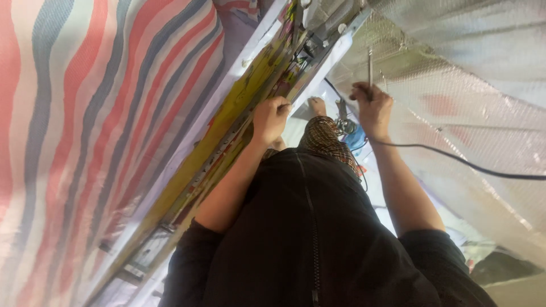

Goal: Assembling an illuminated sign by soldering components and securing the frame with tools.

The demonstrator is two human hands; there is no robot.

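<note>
Right hand clenched around a thin metal rod, fist low on the shaft, tip pointing away from the body toward the silvery quilted sheet. Rod looks stiff, light, smooth; likely to twist in a loose grip, so a hold near its lower end, as now, seems the steady one. A black cable crosses just under the wrist and runs off to the right; limp, apt to snag.

Left hand curled, fingertips pinched on something small at the edge of the long yellow frame; what it pinches is too small to tell. Frame appears rigid, long, awkward to shift by one end.

Between the hands, lower down: a foot, a blue object with metal bits, blurred. No open container shows; contents cannot be judged.

Far left, striped red, white and grey tarp, soft, hanging in folds
</note>
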